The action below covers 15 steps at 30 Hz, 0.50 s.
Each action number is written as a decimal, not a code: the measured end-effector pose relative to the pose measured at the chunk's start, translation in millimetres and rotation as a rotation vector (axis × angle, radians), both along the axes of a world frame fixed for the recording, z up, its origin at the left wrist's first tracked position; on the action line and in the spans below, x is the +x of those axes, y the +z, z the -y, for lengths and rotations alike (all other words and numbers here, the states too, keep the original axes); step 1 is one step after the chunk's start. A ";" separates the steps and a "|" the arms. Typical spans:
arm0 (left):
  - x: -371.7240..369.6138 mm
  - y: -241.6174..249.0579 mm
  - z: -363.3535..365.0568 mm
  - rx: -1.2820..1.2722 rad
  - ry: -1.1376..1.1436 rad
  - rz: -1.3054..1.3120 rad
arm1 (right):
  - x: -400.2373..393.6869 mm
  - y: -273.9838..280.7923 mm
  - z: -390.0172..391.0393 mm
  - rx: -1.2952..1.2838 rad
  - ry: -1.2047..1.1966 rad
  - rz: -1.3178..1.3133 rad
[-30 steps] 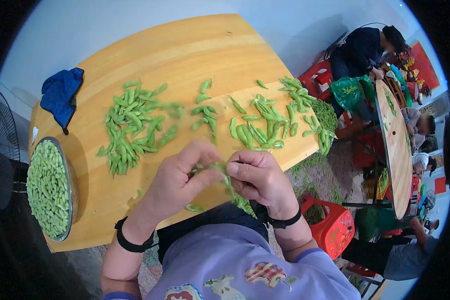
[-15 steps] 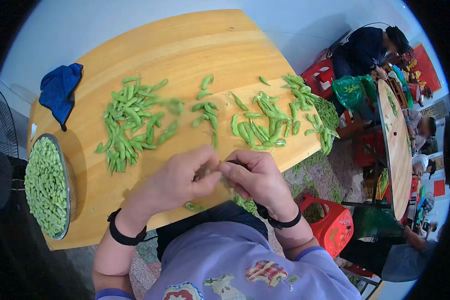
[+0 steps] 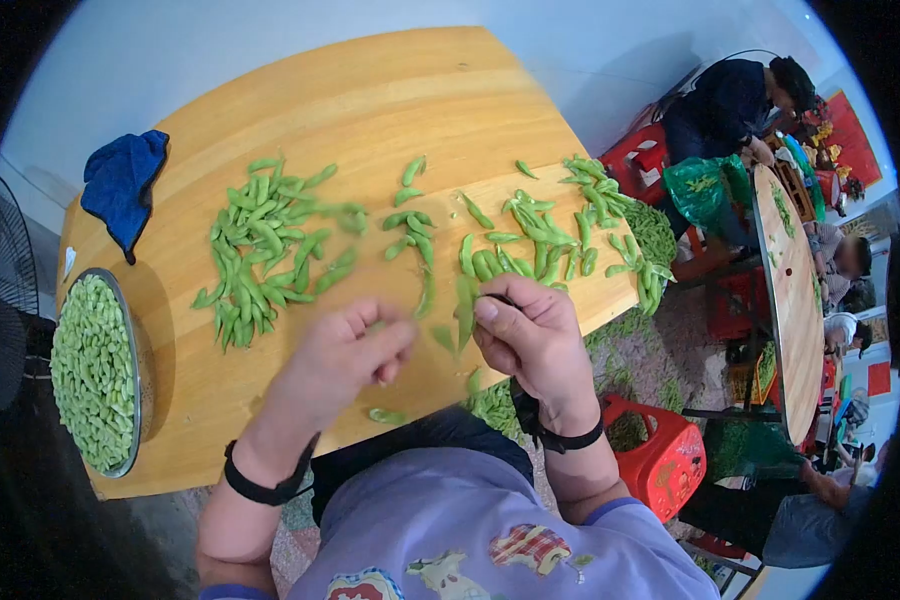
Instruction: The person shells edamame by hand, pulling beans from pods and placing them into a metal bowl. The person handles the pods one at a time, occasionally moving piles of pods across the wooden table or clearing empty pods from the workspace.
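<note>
My right hand (image 3: pixel 532 345) pinches a green edamame pod (image 3: pixel 465 312) between thumb and fingers. Something small and black shows by its forefinger. My left hand (image 3: pixel 348 352) is apart from it on the left, curled and slightly blurred; whatever is in its fingers is hidden. Between the hands, a blurred green piece (image 3: pixel 443 338) hangs over the table. Ahead of my left hand lies a large heap of pods (image 3: pixel 260 240). A small group of pods (image 3: pixel 410 228) sits in the middle, and more pods (image 3: pixel 540 235) lie beyond my right hand.
A metal bowl (image 3: pixel 133 380) full of shelled beans stands at the wooden table's (image 3: pixel 370 90) left edge. A blue cloth (image 3: pixel 125 190) lies behind it. On the right are a red stool (image 3: pixel 660 455), pod litter on the floor, and people at a round table (image 3: pixel 795 300).
My hands have come apart: the left moved left, away from the right. A pod now shows in my right fingers, and a blurred green piece appears between the hands.
</note>
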<state>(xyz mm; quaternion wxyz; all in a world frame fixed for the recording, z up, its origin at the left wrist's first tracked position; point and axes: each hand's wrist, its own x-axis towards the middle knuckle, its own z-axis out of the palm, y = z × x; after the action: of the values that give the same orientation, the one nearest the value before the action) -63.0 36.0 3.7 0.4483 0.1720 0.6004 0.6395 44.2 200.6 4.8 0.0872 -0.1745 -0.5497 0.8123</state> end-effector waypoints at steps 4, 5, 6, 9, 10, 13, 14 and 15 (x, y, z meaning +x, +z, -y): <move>27.1 2.0 -0.7 0.031 0.000 0.451 | -2.2 -9.6 -3.8 -0.260 -0.011 -0.185; 33.8 1.7 -4.2 0.215 0.083 0.632 | -2.7 -9.9 -0.2 -0.257 -0.004 -0.187; 37.4 1.2 -8.0 0.219 0.088 0.628 | -2.9 -11.0 5.4 -0.154 -0.055 -0.177; 44.2 -3.5 -15.6 0.319 0.248 0.626 | 3.6 -17.0 15.0 -0.005 -0.078 -0.197; 44.8 -5.0 -18.4 0.332 0.330 0.570 | 6.8 -18.5 15.8 0.048 -0.060 -0.226; 38.5 -3.2 -12.6 0.230 0.351 0.170 | 19.1 -4.4 8.2 0.191 -0.017 -0.115; 35.3 -2.0 -7.9 0.112 0.288 -0.165 | 23.7 -1.3 3.1 0.237 -0.011 -0.051; 33.2 -0.1 -4.8 0.110 0.278 -0.169 | 29.1 -2.7 -6.6 0.200 -0.054 -0.134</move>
<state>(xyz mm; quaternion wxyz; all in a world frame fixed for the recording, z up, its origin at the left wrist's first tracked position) -29.8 40.8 3.6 0.2934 0.1645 0.6181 0.7105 73.3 207.2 2.1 0.1625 -0.1247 -0.6162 0.7605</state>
